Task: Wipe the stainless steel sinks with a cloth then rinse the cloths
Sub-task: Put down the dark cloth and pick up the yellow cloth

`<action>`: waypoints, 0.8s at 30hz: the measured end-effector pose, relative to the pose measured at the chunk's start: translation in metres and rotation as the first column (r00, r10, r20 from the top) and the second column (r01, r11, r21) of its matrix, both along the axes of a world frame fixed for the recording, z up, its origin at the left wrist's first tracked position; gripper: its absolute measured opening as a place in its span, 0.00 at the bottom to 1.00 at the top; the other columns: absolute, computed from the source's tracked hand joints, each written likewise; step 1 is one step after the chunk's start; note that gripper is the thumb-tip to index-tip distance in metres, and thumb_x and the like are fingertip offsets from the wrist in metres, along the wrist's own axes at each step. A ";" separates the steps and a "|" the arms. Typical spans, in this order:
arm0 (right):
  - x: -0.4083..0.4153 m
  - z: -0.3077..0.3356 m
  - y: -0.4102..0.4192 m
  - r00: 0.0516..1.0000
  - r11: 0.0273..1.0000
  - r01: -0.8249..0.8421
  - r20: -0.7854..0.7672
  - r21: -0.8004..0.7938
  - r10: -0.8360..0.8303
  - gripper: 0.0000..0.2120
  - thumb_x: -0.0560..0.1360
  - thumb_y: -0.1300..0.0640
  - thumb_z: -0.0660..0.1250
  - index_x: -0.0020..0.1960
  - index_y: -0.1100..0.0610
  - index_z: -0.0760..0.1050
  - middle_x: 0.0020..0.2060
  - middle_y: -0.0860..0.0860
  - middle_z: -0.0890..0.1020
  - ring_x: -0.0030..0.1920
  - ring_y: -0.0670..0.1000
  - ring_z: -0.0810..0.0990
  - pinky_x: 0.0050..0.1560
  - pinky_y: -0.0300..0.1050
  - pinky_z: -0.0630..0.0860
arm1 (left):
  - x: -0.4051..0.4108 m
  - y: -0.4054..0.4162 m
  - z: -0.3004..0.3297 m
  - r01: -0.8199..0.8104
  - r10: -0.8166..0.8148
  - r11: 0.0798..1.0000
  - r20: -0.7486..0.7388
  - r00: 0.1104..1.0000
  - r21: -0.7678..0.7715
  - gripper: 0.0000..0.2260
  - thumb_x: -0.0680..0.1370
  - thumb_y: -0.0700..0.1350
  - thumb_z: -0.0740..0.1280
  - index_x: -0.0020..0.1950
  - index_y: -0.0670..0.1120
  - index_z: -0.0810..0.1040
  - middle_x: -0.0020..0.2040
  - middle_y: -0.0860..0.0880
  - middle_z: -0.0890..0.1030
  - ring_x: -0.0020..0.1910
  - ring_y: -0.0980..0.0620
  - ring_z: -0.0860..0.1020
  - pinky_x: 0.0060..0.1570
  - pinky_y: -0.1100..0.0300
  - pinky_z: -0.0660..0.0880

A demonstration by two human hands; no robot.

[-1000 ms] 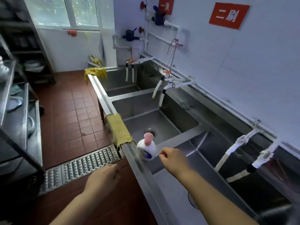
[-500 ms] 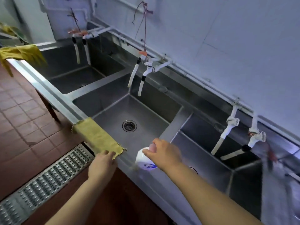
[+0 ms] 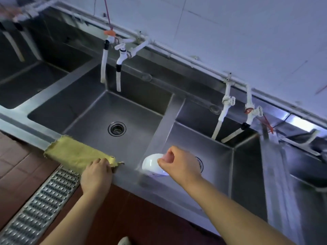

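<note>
Left hand (image 3: pixel 96 175) of mine rests on the near end of the yellow cloth (image 3: pixel 77 154), and the fingers curl over its frayed edge and pinch it. This cloth lies flat over the front rim of the middle sink (image 3: pixel 99 124), partly hanging toward the floor side. My right hand (image 3: pixel 178 164) is over the white bottle (image 3: pixel 150 165); the fingers are bent and close around its pink top, which I see only a little between them. The bottle stands on the front rim, where the divider between the middle sink and the right sink (image 3: pixel 221 156) meets it. The two hands are apart, with bare steel between them.

In the middle sink I see a round drain (image 3: pixel 117 128) in the bottom. Two white taps (image 3: pixel 120 55) with hoses hang over its back wall, and two more taps (image 3: pixel 228 103) hang over the right sink. A third sink (image 3: pixel 26 82) is at the far left, blurred. Below the rim, on the left, there are red floor tiles (image 3: pixel 16 167) and a metal drain grate (image 3: pixel 40 206).
</note>
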State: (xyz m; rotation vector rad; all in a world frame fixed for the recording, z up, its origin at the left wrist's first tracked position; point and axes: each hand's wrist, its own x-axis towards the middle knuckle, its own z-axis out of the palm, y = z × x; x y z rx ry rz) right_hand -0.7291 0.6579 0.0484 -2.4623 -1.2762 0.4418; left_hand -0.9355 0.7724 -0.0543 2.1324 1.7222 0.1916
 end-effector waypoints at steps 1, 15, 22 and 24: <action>0.006 0.002 -0.008 1.000 1.000 0.017 0.011 0.010 -0.017 0.12 0.65 0.41 0.65 0.38 0.49 0.70 0.33 0.41 0.77 0.36 0.42 0.74 0.31 0.34 0.64 | 0.007 -0.005 0.006 0.009 -0.010 0.999 0.032 0.999 0.031 0.06 0.77 0.42 0.60 0.46 0.44 0.77 0.46 0.44 0.79 0.48 0.42 0.76 0.43 0.52 0.71; 0.143 0.056 -0.270 0.924 0.921 0.377 0.031 0.094 -0.381 0.10 0.68 0.42 0.67 0.40 0.47 0.72 0.34 0.42 0.79 0.36 0.41 0.76 0.35 0.35 0.72 | 0.189 -0.203 0.128 0.300 -0.314 0.947 0.515 0.798 0.112 0.05 0.77 0.47 0.64 0.45 0.58 0.74 0.39 0.61 0.76 0.37 0.59 0.75 0.34 0.58 0.71; 0.211 0.072 -0.467 0.828 0.829 0.547 0.071 0.118 -0.557 0.10 0.67 0.42 0.66 0.36 0.47 0.69 0.32 0.41 0.77 0.33 0.39 0.74 0.31 0.35 0.66 | 0.304 -0.370 0.169 0.520 -0.554 0.821 0.551 0.624 0.237 0.07 0.76 0.46 0.66 0.44 0.59 0.74 0.39 0.63 0.77 0.38 0.64 0.75 0.31 0.67 0.67; 0.227 0.076 -0.520 0.802 0.809 0.583 0.112 0.071 -0.587 0.11 0.67 0.42 0.66 0.36 0.47 0.68 0.33 0.41 0.77 0.32 0.40 0.72 0.29 0.34 0.62 | 0.333 -0.415 0.174 0.584 -0.608 0.772 0.556 0.566 0.250 0.08 0.76 0.45 0.66 0.44 0.59 0.74 0.39 0.63 0.77 0.38 0.65 0.75 0.31 0.68 0.67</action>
